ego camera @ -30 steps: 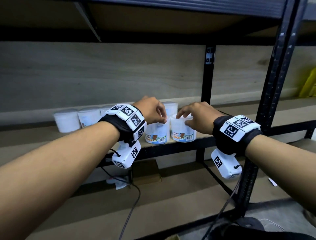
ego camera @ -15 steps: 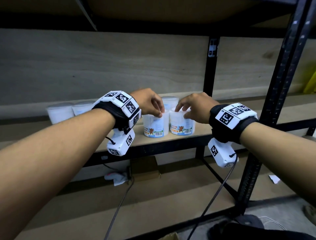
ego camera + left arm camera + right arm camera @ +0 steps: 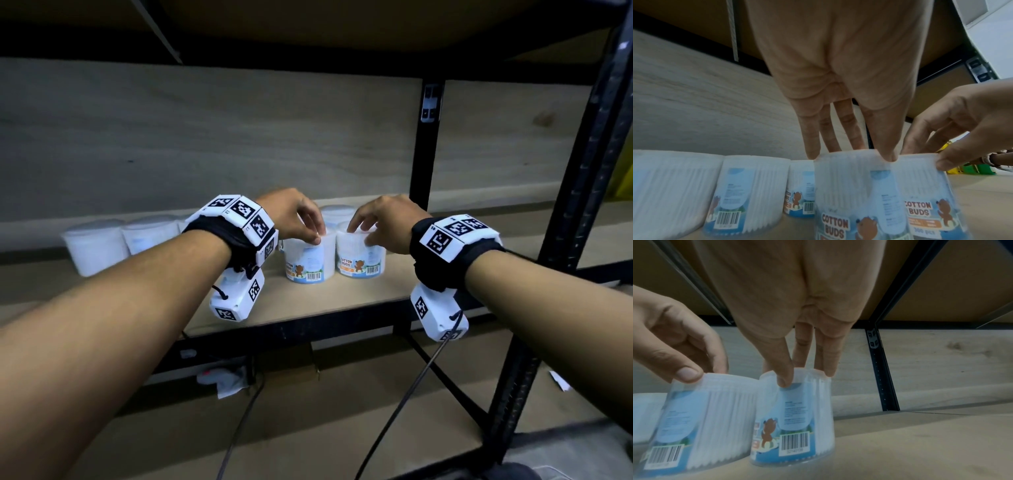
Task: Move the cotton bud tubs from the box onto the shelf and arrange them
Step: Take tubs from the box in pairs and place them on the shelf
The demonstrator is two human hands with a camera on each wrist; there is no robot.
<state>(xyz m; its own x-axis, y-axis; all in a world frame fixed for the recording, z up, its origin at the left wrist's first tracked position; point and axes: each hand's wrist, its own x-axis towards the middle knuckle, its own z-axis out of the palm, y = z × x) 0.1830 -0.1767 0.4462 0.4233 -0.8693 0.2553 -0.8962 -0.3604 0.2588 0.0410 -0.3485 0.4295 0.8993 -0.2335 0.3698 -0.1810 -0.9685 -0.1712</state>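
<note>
Two clear cotton bud tubs with bear labels stand side by side on the wooden shelf (image 3: 301, 308). My left hand (image 3: 298, 219) grips the left tub (image 3: 308, 260) by its top rim, thumb in front and fingers behind (image 3: 846, 155). My right hand (image 3: 380, 219) grips the right tub (image 3: 359, 257) the same way (image 3: 797, 378). More tubs stand in a row to the left (image 3: 96, 243) and one stands behind (image 3: 337, 214). The box is not in view.
A black upright post (image 3: 421, 161) rises behind the tubs, and a front post (image 3: 582, 212) stands at the right. Another shelf board hangs close overhead. Cables and a white rag (image 3: 226, 380) lie on the lower shelf. Bare shelf board extends right of the tubs.
Both hands keep their hold on the two front tubs, which stay side by side on the shelf. The head view shifted slightly; the tubs barely moved.
</note>
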